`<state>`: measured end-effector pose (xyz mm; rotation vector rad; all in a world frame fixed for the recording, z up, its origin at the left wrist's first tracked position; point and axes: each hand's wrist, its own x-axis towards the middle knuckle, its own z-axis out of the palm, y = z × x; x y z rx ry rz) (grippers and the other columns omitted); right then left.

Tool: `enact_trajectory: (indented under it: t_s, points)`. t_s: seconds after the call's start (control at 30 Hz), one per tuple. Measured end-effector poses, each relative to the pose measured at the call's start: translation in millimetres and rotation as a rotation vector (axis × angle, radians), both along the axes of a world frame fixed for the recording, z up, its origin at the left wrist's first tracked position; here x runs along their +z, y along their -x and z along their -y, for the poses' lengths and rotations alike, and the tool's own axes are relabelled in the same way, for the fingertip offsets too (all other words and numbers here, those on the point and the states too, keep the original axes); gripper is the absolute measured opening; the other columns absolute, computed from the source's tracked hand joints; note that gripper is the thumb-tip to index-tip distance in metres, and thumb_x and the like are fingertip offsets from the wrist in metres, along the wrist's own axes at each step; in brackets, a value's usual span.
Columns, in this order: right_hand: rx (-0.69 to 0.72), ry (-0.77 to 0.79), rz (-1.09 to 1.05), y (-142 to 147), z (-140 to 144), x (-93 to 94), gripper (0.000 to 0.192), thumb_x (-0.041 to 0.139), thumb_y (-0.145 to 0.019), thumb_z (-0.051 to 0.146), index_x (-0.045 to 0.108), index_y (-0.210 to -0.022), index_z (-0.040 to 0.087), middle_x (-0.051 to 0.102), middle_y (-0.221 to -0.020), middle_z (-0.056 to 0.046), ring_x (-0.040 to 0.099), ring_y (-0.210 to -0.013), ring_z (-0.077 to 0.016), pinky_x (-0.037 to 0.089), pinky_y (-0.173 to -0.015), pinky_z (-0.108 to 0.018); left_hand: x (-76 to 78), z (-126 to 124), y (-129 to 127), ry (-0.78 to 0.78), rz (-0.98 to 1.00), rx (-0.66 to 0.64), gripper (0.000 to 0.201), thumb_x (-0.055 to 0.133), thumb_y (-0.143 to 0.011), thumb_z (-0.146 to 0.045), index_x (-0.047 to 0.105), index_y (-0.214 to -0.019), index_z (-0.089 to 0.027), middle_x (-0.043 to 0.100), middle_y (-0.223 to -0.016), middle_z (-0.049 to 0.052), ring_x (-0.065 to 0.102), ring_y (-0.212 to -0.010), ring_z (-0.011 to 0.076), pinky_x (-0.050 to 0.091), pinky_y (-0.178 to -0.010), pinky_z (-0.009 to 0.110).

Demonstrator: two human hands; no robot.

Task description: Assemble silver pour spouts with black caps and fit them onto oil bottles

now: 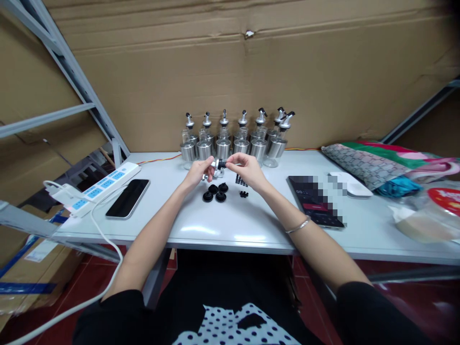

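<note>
My left hand is closed around a silver bottle pourer spout with a black stopper end, held above the table on its side. The fingertips of my right hand pinch the black stopper at the spout's right end. Below my hands lie several round black stoppers. To their right are small black parts, and more black pieces sit in a row, partly hidden by my right hand. Some other silver pieces behind my left fingers are too small to make out.
Glass bottles with steel sleeves stand in rows at the back, several with pourers fitted. A power strip and a phone lie at left. On the right are a tablet, a white device, bagged fabric and a tape roll.
</note>
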<state>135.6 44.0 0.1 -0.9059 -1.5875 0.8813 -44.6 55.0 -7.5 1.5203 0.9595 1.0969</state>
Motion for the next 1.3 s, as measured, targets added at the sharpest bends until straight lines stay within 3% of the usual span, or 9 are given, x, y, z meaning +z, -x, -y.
enact_trajectory:
  t_s: [0.33,0.47,0.6,0.77,0.87,1.2,1.3]
  points:
    - [0.05,-0.111,0.008,0.8,0.3,0.6,0.025,0.059,-0.061,0.017,0.056,-0.086,0.019,0.06,-0.079,-0.001,0.058,-0.078,-0.0147,0.05,-0.073,-0.031,1.4,2.1,-3.0,0.035,-0.008,0.008,0.056,0.054,-0.079,-0.06,0.056,-0.051,-0.012,0.053,-0.04,0.001,0.049,-0.035,0.0085,0.038,-0.045,0.022]
    - [0.032,-0.161,0.063,1.9,0.8,0.1,0.028,0.052,-0.063,0.012,0.057,-0.089,0.019,0.061,-0.091,-0.004,0.058,-0.087,-0.0161,0.049,-0.072,-0.029,1.4,1.5,-3.2,0.041,0.007,0.016,0.056,0.053,-0.08,-0.061,0.056,-0.052,-0.012,0.054,-0.04,0.001,0.049,-0.036,0.0086,0.039,-0.046,0.022]
    - [-0.059,-0.072,0.075,0.9,-1.3,-0.1,0.016,0.049,-0.079,0.027,0.059,-0.087,0.018,0.064,-0.084,-0.004,0.06,-0.081,-0.0153,0.048,-0.071,-0.029,3.1,1.8,-2.7,0.032,-0.012,0.028,0.058,0.05,-0.081,-0.062,0.055,-0.052,-0.012,0.054,-0.04,0.002,0.049,-0.036,0.0085,0.039,-0.047,0.022]
    - [0.07,0.109,0.171,0.1,-1.0,-1.2,0.044,0.052,-0.079,0.057,0.062,-0.071,0.016,0.065,-0.066,-0.004,0.059,-0.064,-0.0135,0.046,-0.063,-0.026,5.1,3.3,-3.0,0.021,-0.015,0.033,0.058,0.05,-0.081,-0.062,0.055,-0.052,-0.013,0.054,-0.04,0.002,0.049,-0.037,0.0091,0.04,-0.047,0.022]
    - [0.124,0.136,0.148,1.8,1.5,-0.9,0.05,0.051,-0.077,0.063,0.062,-0.071,0.016,0.065,-0.064,-0.004,0.059,-0.062,-0.0132,0.046,-0.061,-0.026,5.1,3.7,-3.2,0.011,-0.011,0.03,0.057,0.05,-0.081,-0.062,0.055,-0.052,-0.013,0.054,-0.04,0.002,0.05,-0.037,0.0095,0.04,-0.048,0.023]
    - [0.014,0.002,0.235,1.5,2.8,1.2,0.024,0.056,-0.076,0.04,0.061,-0.073,0.016,0.063,-0.068,-0.002,0.055,-0.064,-0.0137,0.042,-0.064,-0.027,2.5,1.7,-1.4,-0.004,0.007,-0.017,0.057,0.053,-0.077,-0.065,0.055,-0.052,-0.013,0.053,-0.04,0.001,0.049,-0.036,0.0092,0.038,-0.045,0.022]
    - [-0.053,-0.099,0.275,1.8,3.8,-0.6,0.017,0.058,-0.074,0.034,0.06,-0.077,0.017,0.062,-0.068,-0.001,0.055,-0.066,-0.0145,0.042,-0.065,-0.027,2.3,1.4,-1.5,0.007,-0.002,-0.02,0.058,0.051,-0.08,-0.063,0.055,-0.051,-0.013,0.052,-0.039,0.001,0.049,-0.035,0.0092,0.037,-0.045,0.022]
